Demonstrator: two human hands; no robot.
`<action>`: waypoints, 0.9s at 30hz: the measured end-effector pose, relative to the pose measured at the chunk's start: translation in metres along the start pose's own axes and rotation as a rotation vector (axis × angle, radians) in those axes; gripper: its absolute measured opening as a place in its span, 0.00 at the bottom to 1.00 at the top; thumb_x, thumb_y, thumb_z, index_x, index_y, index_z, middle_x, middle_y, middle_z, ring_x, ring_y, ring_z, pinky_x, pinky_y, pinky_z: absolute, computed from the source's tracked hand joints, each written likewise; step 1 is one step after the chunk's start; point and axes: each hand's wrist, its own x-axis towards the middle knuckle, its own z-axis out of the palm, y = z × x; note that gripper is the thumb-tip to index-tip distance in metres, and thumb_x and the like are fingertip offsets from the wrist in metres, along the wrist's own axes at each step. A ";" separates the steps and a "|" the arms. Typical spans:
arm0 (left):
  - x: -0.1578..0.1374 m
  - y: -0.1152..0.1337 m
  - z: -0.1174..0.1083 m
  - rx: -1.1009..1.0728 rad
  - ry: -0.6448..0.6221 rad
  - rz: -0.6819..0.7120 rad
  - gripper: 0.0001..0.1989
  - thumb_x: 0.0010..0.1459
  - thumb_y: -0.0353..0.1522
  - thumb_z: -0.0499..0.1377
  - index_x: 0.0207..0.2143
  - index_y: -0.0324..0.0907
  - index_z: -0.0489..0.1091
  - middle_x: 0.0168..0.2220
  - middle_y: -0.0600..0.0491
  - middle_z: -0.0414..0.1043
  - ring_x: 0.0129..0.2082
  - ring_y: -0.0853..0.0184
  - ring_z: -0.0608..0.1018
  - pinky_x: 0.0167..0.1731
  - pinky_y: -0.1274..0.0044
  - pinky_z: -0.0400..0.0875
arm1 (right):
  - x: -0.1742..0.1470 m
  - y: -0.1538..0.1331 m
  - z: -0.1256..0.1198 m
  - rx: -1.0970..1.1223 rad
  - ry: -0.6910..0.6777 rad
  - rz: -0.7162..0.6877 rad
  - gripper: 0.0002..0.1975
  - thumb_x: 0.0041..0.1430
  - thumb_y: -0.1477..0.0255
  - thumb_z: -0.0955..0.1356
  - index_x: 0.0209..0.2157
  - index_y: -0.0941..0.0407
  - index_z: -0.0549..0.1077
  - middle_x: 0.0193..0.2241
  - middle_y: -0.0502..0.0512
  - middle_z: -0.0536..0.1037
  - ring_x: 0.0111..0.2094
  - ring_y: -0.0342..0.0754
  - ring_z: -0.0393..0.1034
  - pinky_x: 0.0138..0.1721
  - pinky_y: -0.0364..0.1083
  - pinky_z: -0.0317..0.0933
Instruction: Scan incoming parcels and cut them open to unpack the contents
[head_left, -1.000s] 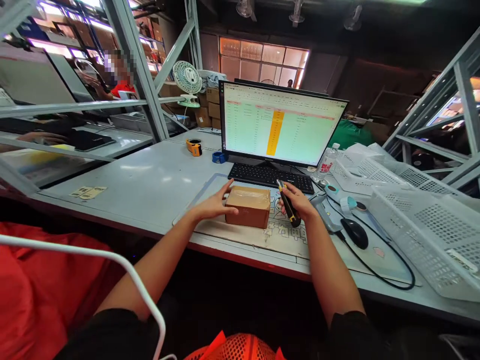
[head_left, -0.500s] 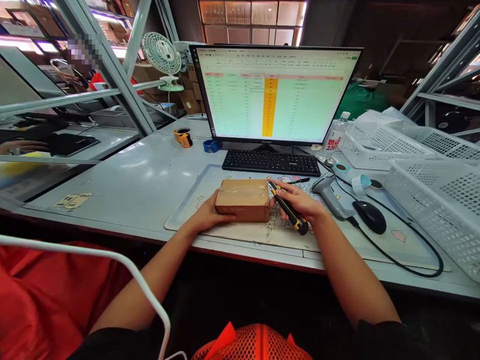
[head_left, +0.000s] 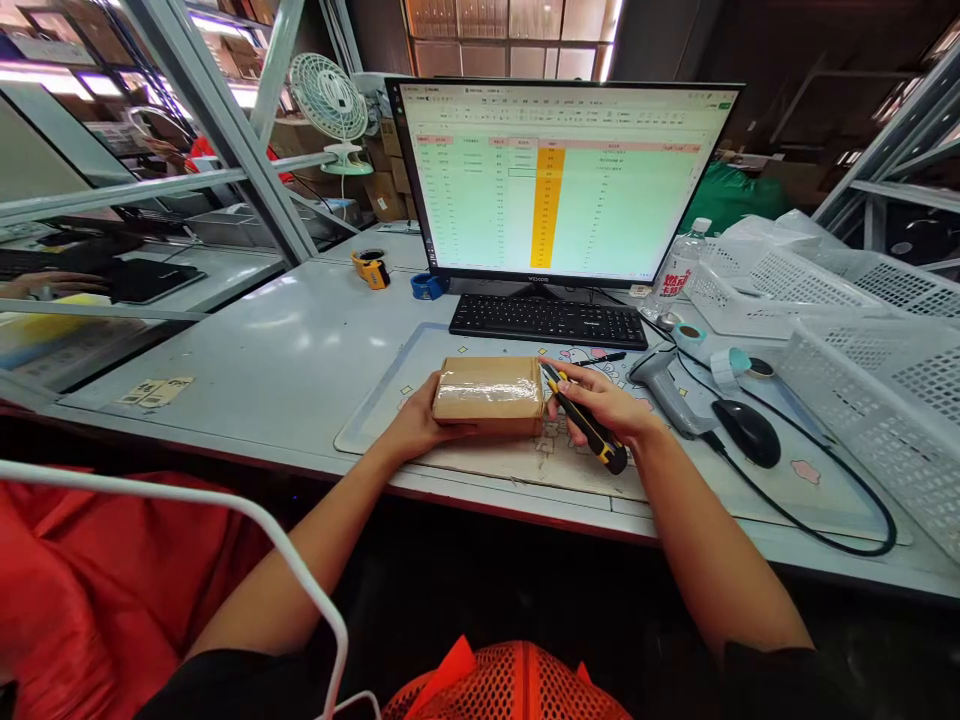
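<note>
A small brown cardboard box [head_left: 489, 392], with shiny clear tape over its top, is held above the front of the desk mat. My left hand [head_left: 420, 420] grips its left end, thumb along the near side and the other fingers hidden behind or under it. In my right hand [head_left: 604, 402] is a black and yellow utility knife [head_left: 589, 422], its handle slanting down toward me. The knife's front end is close to the box's right edge; whether the blade touches the cardboard I cannot tell.
Behind the box are a black keyboard [head_left: 547, 320] and a monitor [head_left: 480, 200]. To the right lie a barcode scanner [head_left: 667, 390], a mouse [head_left: 748, 432] with cable, and white plastic baskets [head_left: 877, 400]. Orange [head_left: 371, 268] and blue tape rolls [head_left: 428, 286] sit left.
The box has tilted so that its taped top shows more and its near side less. Both hands keep their hold. The whole view has shifted slightly.
</note>
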 end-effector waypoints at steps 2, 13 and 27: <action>0.001 0.000 -0.002 0.002 0.029 -0.009 0.48 0.46 0.48 0.76 0.65 0.43 0.62 0.60 0.44 0.73 0.61 0.49 0.75 0.61 0.60 0.72 | -0.001 0.001 0.002 0.015 -0.038 0.019 0.35 0.71 0.63 0.68 0.74 0.51 0.55 0.33 0.51 0.80 0.18 0.43 0.72 0.19 0.41 0.68; 0.000 -0.009 -0.007 -0.021 0.070 0.010 0.48 0.46 0.46 0.77 0.65 0.43 0.61 0.61 0.43 0.72 0.60 0.50 0.75 0.60 0.61 0.73 | -0.004 0.004 0.005 0.040 -0.175 0.050 0.42 0.70 0.59 0.70 0.76 0.51 0.49 0.23 0.46 0.75 0.16 0.42 0.69 0.18 0.38 0.63; 0.001 0.007 -0.007 -0.026 0.089 -0.106 0.46 0.46 0.47 0.75 0.63 0.42 0.63 0.59 0.43 0.74 0.60 0.50 0.76 0.60 0.62 0.72 | -0.001 0.008 0.000 0.034 -0.201 0.101 0.44 0.68 0.60 0.71 0.77 0.49 0.48 0.24 0.46 0.75 0.17 0.43 0.69 0.18 0.39 0.64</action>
